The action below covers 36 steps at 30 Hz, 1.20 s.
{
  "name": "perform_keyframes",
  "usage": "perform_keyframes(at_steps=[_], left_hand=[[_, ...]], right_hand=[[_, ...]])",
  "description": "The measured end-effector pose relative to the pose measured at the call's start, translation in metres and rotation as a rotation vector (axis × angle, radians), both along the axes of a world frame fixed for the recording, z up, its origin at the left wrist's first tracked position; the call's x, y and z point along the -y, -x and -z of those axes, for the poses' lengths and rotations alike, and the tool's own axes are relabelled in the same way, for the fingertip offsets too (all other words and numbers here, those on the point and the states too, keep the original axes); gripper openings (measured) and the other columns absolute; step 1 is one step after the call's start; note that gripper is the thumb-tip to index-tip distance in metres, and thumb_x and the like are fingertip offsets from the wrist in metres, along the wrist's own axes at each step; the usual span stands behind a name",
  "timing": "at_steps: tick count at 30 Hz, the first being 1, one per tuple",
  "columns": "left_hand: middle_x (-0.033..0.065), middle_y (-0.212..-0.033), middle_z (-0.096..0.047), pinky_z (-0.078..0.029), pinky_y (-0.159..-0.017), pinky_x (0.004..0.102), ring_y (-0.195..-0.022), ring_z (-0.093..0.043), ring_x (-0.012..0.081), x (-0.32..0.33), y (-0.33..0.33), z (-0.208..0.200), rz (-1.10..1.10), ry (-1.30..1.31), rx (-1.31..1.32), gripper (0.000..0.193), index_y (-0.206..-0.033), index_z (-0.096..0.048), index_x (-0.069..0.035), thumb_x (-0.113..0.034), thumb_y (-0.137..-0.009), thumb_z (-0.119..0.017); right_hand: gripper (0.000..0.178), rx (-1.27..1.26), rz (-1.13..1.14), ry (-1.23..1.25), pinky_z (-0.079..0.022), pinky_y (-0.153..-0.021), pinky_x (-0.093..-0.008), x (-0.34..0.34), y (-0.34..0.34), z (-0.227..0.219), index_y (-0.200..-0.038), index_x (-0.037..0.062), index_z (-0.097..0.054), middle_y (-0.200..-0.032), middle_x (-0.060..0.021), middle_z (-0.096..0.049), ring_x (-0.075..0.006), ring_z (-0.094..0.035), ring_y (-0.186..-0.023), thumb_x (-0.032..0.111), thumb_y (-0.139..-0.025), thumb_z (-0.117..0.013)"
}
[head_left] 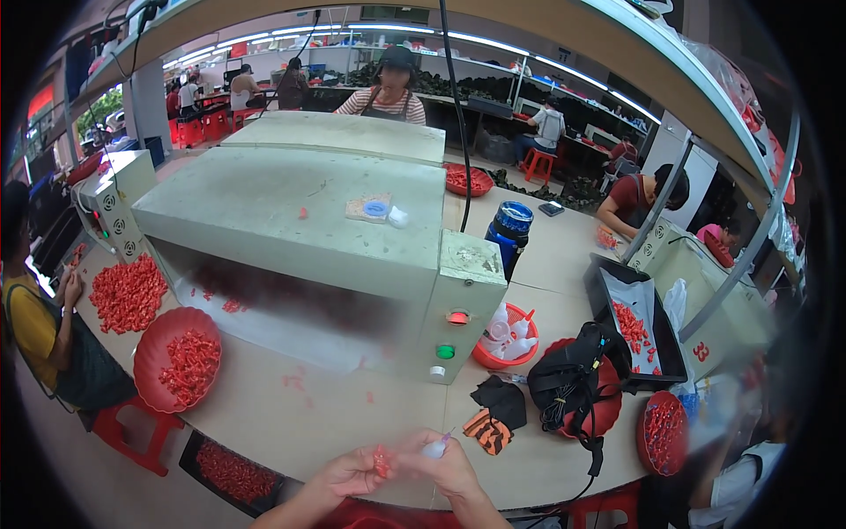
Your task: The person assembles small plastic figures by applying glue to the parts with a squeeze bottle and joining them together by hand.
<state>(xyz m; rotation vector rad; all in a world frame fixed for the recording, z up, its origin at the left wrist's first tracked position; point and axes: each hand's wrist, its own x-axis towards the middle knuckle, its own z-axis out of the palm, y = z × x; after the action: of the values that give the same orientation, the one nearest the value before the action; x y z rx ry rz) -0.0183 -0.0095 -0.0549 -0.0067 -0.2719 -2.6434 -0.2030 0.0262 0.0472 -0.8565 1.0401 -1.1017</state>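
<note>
Just above the table's near edge, my left hand (345, 476) pinches a small red piece (382, 460), blurred in outline. My right hand (451, 476) is closed round a small white squeeze bottle (435, 448) with a thin tip. Both hands are close together, the bottle right beside the red piece. Several more red pieces (187, 368) fill a red scalloped bowl (150, 354) to the left, and a heap of them (128, 295) lies beyond it.
Ahead stands a pale green tunnel machine (291, 198) with lit buttons. To the right are a red basket (507, 361) of white bottles, a black bag (564, 388), dark and orange cloth (490, 430) and a black tray (610, 328). A person (44, 326) works at left.
</note>
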Motion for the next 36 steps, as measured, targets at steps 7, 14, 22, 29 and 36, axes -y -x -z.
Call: perform_keyframes(at_steps=[7, 14, 22, 29, 36], left_hand=[[0.0122, -0.107, -0.06, -0.047, -0.079, 0.0243, -0.095, -0.055, 0.0217, -0.02, 0.001, -0.014, -0.057, -0.029, 0.007, 0.037, -0.115, -0.055, 0.0, -0.014, -0.082, -0.065], [0.0127, -0.111, -0.059, -0.052, -0.078, 0.0286, -0.097, -0.06, 0.0248, -0.013, 0.005, -0.011, -0.168, -0.131, 0.008, 0.04, -0.119, -0.052, -0.002, -0.017, -0.084, -0.063], [0.0115, -0.115, -0.055, -0.054, -0.079, 0.0331, -0.097, -0.059, 0.0246, -0.002, 0.012, -0.04, -0.131, -0.13, -0.003, 0.038, -0.123, -0.049, -0.007, -0.025, -0.09, -0.055], [0.0098, -0.109, -0.053, -0.054, -0.077, 0.0294, -0.092, -0.058, 0.0221, -0.018, 0.006, -0.023, -0.073, -0.29, -0.058, 0.038, -0.122, -0.05, -0.009, -0.024, -0.088, -0.057], [0.0083, -0.108, -0.05, -0.055, -0.073, 0.027, -0.089, -0.055, 0.0183, -0.015, 0.007, -0.031, -0.145, -0.276, 0.004, 0.037, -0.122, -0.051, -0.007, -0.022, -0.088, -0.058]], right_hand=[[0.01, 0.037, 0.006, 0.004, -0.042, -0.053, -0.0206, -0.014, 0.0, 0.004, -0.08, 0.0014, -0.059, -0.073, -0.0038, -0.061, -0.0096, -0.057, -0.06, 0.001, -0.075, -0.067], [0.013, -0.017, 0.039, 0.066, -0.043, -0.054, -0.0188, 0.003, 0.0, 0.008, -0.086, 0.005, -0.059, -0.079, -0.0006, -0.06, -0.0057, -0.055, -0.064, 0.013, -0.079, -0.068], [0.015, 0.028, 0.022, 0.026, -0.043, -0.052, -0.0194, 0.018, 0.002, 0.01, -0.084, 0.0035, -0.058, -0.08, -0.001, -0.06, -0.0062, -0.056, -0.065, 0.01, -0.078, -0.07], [0.017, 0.022, 0.031, 0.013, -0.044, -0.053, -0.0198, 0.004, 0.004, 0.01, -0.087, 0.003, -0.058, -0.083, -0.0015, -0.059, -0.0065, -0.056, -0.066, 0.009, -0.077, -0.07], [0.03, -0.095, 0.141, 0.023, -0.046, -0.066, -0.0232, 0.0, 0.015, 0.009, -0.103, 0.0035, -0.051, -0.089, -0.003, -0.056, -0.0095, -0.056, -0.077, -0.006, -0.077, -0.06]])
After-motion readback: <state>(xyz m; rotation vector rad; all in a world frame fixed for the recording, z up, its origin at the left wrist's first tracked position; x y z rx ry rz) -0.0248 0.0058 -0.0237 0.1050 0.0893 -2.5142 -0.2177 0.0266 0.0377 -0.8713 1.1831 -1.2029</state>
